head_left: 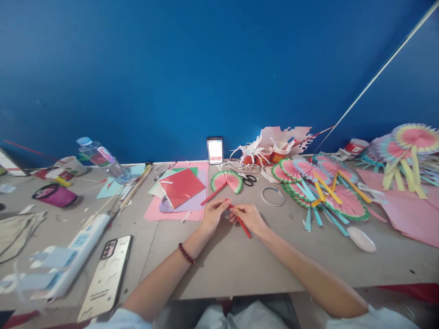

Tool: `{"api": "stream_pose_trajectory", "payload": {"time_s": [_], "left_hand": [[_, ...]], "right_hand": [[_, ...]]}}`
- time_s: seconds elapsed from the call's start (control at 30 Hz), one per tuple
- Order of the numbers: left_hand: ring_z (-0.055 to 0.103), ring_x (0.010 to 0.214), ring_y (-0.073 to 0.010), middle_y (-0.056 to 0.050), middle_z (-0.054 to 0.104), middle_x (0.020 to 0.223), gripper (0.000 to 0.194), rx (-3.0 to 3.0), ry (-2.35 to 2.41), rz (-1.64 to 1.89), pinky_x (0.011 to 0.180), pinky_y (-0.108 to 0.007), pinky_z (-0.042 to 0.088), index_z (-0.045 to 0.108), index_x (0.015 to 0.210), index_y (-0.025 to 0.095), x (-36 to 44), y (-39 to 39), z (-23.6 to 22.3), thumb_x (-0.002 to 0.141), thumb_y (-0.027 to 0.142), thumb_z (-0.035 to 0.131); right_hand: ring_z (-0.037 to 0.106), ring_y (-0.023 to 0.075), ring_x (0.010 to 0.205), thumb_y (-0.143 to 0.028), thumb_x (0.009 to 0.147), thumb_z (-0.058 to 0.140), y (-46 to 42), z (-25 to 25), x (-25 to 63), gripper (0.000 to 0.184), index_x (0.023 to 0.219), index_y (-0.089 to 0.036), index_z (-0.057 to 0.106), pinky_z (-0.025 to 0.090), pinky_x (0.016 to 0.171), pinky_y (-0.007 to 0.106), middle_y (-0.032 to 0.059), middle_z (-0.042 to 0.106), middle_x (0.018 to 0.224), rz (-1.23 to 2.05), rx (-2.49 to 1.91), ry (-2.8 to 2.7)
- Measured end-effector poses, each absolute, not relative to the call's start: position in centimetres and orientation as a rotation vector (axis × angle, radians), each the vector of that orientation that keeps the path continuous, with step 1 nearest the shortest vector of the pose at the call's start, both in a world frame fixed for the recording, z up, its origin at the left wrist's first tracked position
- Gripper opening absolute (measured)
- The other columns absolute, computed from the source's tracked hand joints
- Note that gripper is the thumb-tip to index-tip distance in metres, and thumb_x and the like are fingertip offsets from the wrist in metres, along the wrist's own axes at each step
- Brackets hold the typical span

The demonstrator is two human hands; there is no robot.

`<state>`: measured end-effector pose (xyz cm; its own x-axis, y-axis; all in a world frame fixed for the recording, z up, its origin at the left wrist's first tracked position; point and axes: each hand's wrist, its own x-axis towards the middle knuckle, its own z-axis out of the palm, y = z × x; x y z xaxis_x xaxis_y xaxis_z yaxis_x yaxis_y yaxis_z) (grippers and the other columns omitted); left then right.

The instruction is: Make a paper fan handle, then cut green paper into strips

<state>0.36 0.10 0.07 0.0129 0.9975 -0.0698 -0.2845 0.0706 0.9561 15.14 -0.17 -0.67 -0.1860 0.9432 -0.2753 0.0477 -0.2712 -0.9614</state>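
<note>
A red paper strip is pinched between both of my hands over the table's middle. My left hand, with a beaded bracelet at the wrist, grips its upper end. Close beside it, my right hand has its fingers closed on the same strip, whose lower end sticks out toward me. Just beyond my hands lies a pleated paper fan, pink with a green edge, and a red strip runs from it to the lower left. Black-handled scissors rest to the right of that fan.
Red paper tops stacked coloured sheets. Several finished fans fill the right, near a white computer mouse and a tape ring. Leftward are a bottle, a power strip and a phone. Another phone leans on the wall.
</note>
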Motion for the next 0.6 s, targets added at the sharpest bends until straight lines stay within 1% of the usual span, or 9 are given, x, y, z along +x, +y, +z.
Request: {"api": "stream_pose_trajectory", "payload": {"time_s": [0.13,0.23,0.37,0.43,0.53,0.6], "left_hand": [[0.059,0.065,-0.015,-0.003,0.066,0.065,0.03,0.979,1.01,1.3,0.067,-0.03,0.049,0.076,0.069,0.018,0.37,-0.03,0.16,0.064,0.045,0.086],[0.057,0.061,-0.0137,-0.001,0.065,0.063,0.033,0.959,1.004,1.302,0.064,-0.029,0.047,0.072,0.066,0.018,0.32,0.05,-0.01,0.064,0.048,0.085],[0.054,0.055,-0.0121,0.0,0.062,0.057,0.041,0.934,1.036,1.332,0.061,-0.028,0.046,0.063,0.056,0.019,0.12,0.55,-0.37,0.067,0.053,0.082],[0.052,0.053,-0.0104,0.001,0.058,0.055,0.043,0.92,1.048,1.359,0.06,-0.026,0.045,0.06,0.054,0.018,0.02,0.78,-0.44,0.068,0.053,0.081],[0.05,0.053,-0.0092,0.003,0.055,0.054,0.043,0.89,1.037,1.395,0.058,-0.024,0.043,0.06,0.055,0.018,-0.02,0.88,-0.41,0.068,0.052,0.081],[0.05,0.054,-0.0097,0.003,0.056,0.055,0.041,0.877,1.023,1.398,0.058,-0.024,0.043,0.062,0.058,0.018,0.01,0.83,-0.34,0.068,0.053,0.081]], "right_hand": [[0.065,0.0135,0.053,-0.054,0.069,0.074,-0.23,-0.74,14.9,0.039,0.069,-0.016,0.072,0.048,0.051,0.023,0.0029,0.071,0.06,1.555,-1.348,-1.222],[0.065,0.014,0.052,-0.057,0.065,0.076,-0.37,-0.63,14.75,0.042,0.068,-0.015,0.072,0.051,0.054,0.025,0.0022,0.07,0.057,1.601,-1.329,-1.207],[0.07,0.0156,0.061,-0.058,0.058,0.083,-0.52,-0.41,14.77,0.048,0.073,-0.014,0.073,0.056,0.065,0.028,0.0043,0.074,0.066,1.728,-1.24,-1.192],[0.071,0.0157,0.062,-0.058,0.055,0.085,-0.55,-0.28,14.78,0.05,0.075,-0.013,0.073,0.057,0.065,0.028,0.0049,0.075,0.069,1.765,-1.239,-1.17],[0.07,0.015,0.061,-0.057,0.056,0.085,-0.6,0.01,14.7,0.049,0.075,-0.014,0.073,0.056,0.063,0.026,0.0041,0.074,0.068,1.741,-1.26,-1.143],[0.07,0.0147,0.059,-0.056,0.058,0.085,-0.64,0.2,14.64,0.047,0.074,-0.013,0.073,0.057,0.063,0.026,0.0038,0.074,0.066,1.716,-1.262,-1.131]]}}
